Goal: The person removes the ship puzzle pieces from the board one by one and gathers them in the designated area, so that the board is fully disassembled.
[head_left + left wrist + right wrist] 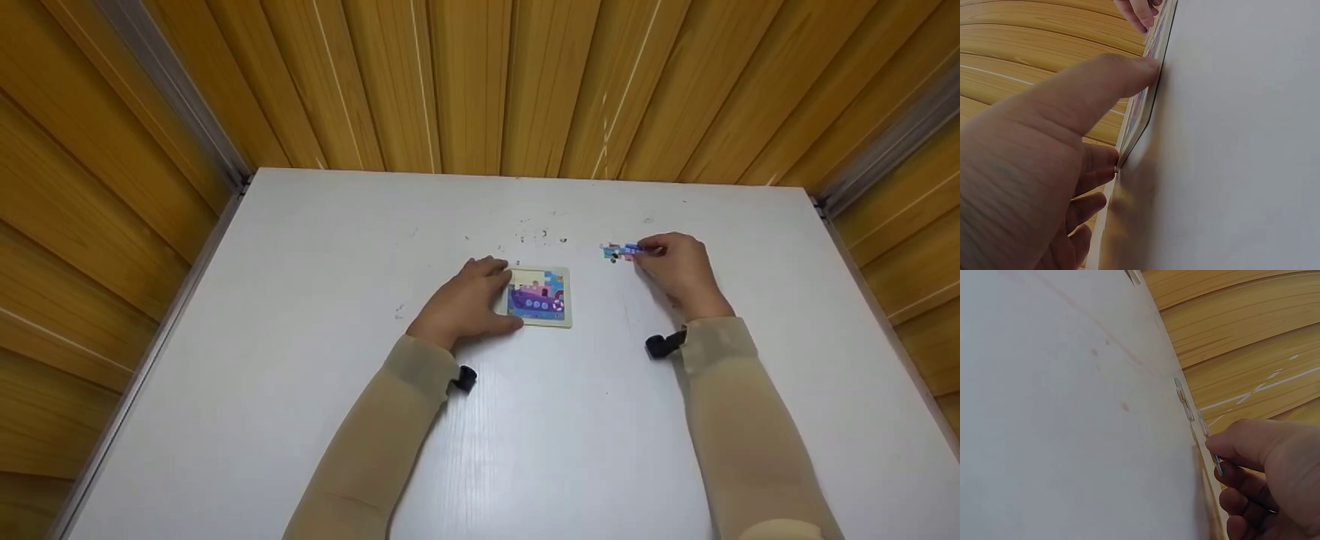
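Note:
A small jigsaw puzzle (pixel 538 298) in a cream frame shows a purple and pink ship, with bare backing at its upper left. My left hand (pixel 471 300) grips the frame's left side, thumb at the near corner and fingers at the far one. In the left wrist view, the thumb (pixel 1134 73) presses the frame's edge. Off to the right, my right hand (pixel 681 271) pinches a thin jigsaw piece (pixel 1206 424) between thumb and fingers, just above the table. Loose jigsaw pieces (pixel 613 250) lie beside those fingertips; their exact outlines are too small to tell.
Both hands work over a white table (pixel 555 435) with dark scuff marks beyond the puzzle. Yellow wood-look panels (pixel 465 90) stand behind the table and at both sides. Each wrist carries a small black camera.

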Demonstrator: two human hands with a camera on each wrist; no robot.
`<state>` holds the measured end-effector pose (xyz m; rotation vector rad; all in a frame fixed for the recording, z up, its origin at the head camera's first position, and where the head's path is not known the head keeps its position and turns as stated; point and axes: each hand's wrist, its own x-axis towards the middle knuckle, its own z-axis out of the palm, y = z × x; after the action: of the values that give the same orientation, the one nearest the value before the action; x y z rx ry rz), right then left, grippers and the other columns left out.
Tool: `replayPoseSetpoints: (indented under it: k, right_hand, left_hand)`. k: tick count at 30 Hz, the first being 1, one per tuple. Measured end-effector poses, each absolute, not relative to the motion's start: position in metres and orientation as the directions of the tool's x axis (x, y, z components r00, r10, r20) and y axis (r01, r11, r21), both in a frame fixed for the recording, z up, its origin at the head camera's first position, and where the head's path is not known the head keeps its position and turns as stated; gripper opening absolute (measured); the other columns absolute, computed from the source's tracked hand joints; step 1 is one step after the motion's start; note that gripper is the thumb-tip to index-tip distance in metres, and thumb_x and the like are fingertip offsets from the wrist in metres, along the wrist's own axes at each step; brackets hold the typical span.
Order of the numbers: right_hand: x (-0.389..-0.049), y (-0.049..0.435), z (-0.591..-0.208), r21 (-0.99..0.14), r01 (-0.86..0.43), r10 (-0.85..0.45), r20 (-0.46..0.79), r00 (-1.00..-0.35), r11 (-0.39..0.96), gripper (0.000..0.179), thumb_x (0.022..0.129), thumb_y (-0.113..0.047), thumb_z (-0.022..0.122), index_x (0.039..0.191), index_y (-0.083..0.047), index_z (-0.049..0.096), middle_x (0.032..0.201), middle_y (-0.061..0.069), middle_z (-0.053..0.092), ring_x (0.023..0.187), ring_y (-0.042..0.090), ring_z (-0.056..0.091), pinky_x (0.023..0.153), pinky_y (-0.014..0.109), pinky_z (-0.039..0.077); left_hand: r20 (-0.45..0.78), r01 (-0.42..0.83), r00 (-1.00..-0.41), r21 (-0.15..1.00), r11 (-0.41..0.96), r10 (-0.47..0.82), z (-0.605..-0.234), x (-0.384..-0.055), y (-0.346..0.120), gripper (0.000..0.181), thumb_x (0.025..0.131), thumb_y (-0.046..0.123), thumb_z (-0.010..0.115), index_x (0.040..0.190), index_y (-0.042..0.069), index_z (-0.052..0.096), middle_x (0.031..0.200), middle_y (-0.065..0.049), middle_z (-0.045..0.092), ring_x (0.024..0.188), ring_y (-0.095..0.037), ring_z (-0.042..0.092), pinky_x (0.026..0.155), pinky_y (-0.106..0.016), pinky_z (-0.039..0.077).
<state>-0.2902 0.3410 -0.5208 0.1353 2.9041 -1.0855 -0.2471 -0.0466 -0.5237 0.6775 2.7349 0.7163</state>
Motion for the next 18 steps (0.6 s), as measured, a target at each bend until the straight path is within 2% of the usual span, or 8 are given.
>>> replayPoseSetpoints:
  k: [5, 10, 13, 18]
  right_hand:
    - [-0.29, 0.345, -0.52, -0.659, 0.138, 0.084, -0.113, -0.99, 0.739, 0.04, 0.11, -0.021, 0.071, 0.145, -0.002, 0.075, 0.14, 0.023, 0.072, 0.118, 0.033, 0.061, 0.098, 0.04, 0.055]
    - [-0.29, 0.351, -0.52, -0.649, 0.126, 0.078, -0.102, -0.992, 0.75, 0.041, 0.111, -0.021, 0.07, 0.145, 0.0, 0.073, 0.141, 0.026, 0.073, 0.124, 0.036, 0.063, 0.108, 0.049, 0.054]
    - [-0.289, 0.353, -0.52, -0.647, 0.126, 0.078, -0.103, -0.992, 0.752, 0.041, 0.111, -0.021, 0.069, 0.146, 0.001, 0.073, 0.141, 0.027, 0.072, 0.125, 0.037, 0.063, 0.108, 0.05, 0.054]
    - [-0.29, 0.355, -0.519, -0.647, 0.125, 0.078, -0.1, -0.992, 0.752, 0.039, 0.111, -0.019, 0.068, 0.144, 0.001, 0.074, 0.138, 0.026, 0.071, 0.119, 0.035, 0.062, 0.099, 0.043, 0.054]
  left_hand:
    - [-0.112, 0.374, -0.864, 0.51, 0.775, 0.491, -0.523, -0.248, -0.047, 0.094, 0.093, 0.053, 0.088, 0.17, 0.012, 0.053, 0.183, -0.003, 0.041, 0.176, -0.031, 0.028, 0.145, -0.044, 0.027]
    - [-0.127, 0.368, -0.862, 0.51, 0.778, 0.491, -0.522, -0.249, -0.047, 0.093, 0.094, 0.052, 0.088, 0.17, 0.013, 0.052, 0.183, -0.003, 0.04, 0.177, -0.032, 0.027, 0.145, -0.045, 0.027]
    - [-0.132, 0.364, -0.861, 0.513, 0.777, 0.49, -0.522, -0.25, -0.047, 0.093, 0.094, 0.052, 0.088, 0.17, 0.013, 0.052, 0.183, -0.003, 0.04, 0.177, -0.034, 0.026, 0.145, -0.046, 0.028]
    - [-0.132, 0.359, -0.864, 0.517, 0.777, 0.487, -0.522, -0.25, -0.046, 0.093, 0.093, 0.051, 0.088, 0.17, 0.013, 0.053, 0.183, -0.003, 0.041, 0.177, -0.034, 0.027, 0.144, -0.046, 0.028]
